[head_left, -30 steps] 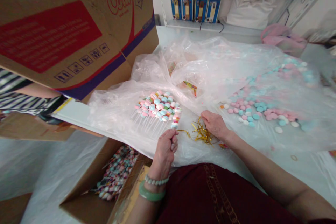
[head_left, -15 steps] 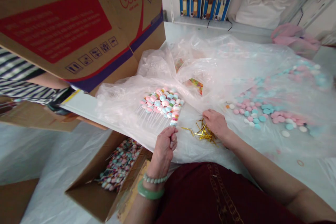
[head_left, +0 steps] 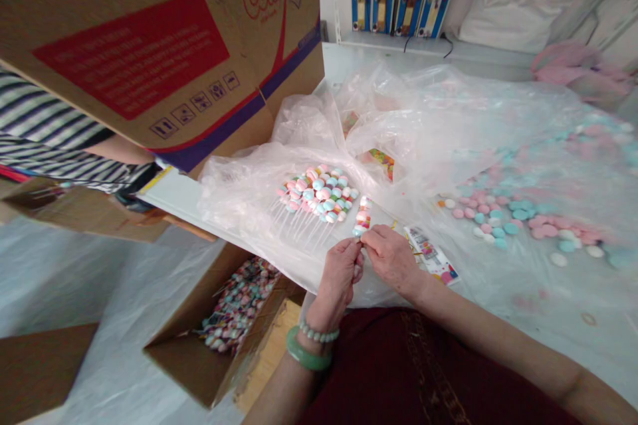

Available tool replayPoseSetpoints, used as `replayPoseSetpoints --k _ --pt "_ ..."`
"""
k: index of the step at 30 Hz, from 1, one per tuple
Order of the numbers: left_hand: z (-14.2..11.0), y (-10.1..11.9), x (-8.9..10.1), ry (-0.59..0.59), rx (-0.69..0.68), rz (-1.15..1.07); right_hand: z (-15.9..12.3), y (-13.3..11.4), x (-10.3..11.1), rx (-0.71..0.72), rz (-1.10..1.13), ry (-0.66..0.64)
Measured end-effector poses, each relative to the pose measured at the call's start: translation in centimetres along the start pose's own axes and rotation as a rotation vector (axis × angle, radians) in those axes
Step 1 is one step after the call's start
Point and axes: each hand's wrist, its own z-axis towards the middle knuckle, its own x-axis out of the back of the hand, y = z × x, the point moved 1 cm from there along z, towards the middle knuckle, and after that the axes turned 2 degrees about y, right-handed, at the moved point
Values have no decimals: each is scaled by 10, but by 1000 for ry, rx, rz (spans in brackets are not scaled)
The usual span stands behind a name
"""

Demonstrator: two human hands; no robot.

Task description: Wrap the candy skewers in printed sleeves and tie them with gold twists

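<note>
My left hand (head_left: 341, 269) is closed around the lower end of a marshmallow skewer (head_left: 363, 215), which stands up above the fingers in pink, white, blue and orange pieces. Pinched against the skewer's base, my right hand (head_left: 391, 257) meets the left fingertips; a gold twist tie seems to be in the pinch, mostly hidden by the fingers. Other gold twist ties (head_left: 415, 247) show only in part behind the right hand. To the left lies a pile of marshmallow skewers (head_left: 319, 192), their white sticks pointing toward me.
A printed card or packet (head_left: 432, 256) lies beside my right wrist. Loose marshmallows (head_left: 518, 212) spread under and beside clear plastic sheeting (head_left: 438, 113). A big cardboard box (head_left: 199, 46) stands at left. Below the table edge, an open carton (head_left: 184, 352) holds many skewers. A co-worker's striped sleeve (head_left: 44, 119) shows behind.
My right hand has moved left from the gold twist ties to the skewer's base, meeting my left hand. The printed card has come into view. The whole view has shifted slightly.
</note>
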Motion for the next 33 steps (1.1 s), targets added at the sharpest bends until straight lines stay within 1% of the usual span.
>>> replayPoseSetpoints --k 3,5,6,8,11,13,14,16,19,21,23,26,28,30,32,33 --pt "2 -2 4 21 -29 -8 -2 9 -1 -58 274 -13" --pt "3 -3 5 30 -19 -4 -4 11 1 -126 373 16" --pt "4 -4 4 26 -7 6 -5 11 2 -155 368 44" --pt "4 -7 1 8 17 36 -6 9 4 -170 268 97" --pt "1 -9 -2 -11 22 68 -9 4 5 -109 55 112" --pt "0 -10 -3 -13 11 66 -10 3 3 -63 -5 100" --pt "-1 -10 -3 -14 6 62 -10 3 2 -45 8 96" --pt "-2 -9 -2 -19 -2 59 -10 7 -1 -30 120 81" --pt "-1 -6 1 -27 -27 85 -7 14 -5 -73 373 48" --pt "1 -5 3 -18 -62 139 -4 18 -6 -98 474 18" --pt "3 -5 4 1 -105 222 -3 20 -5 -93 496 -30" --pt "4 -6 5 27 -158 345 -5 19 -5 -93 472 -93" --pt "4 -7 5 43 -172 364 -7 16 -5 -124 474 -59" --pt "2 -7 4 54 -168 309 -10 11 -5 -184 490 29" --pt "0 -7 3 59 -159 234 -11 8 -6 -307 536 106" --pt "-1 -7 3 61 -158 207 -11 6 -6 -393 593 112"
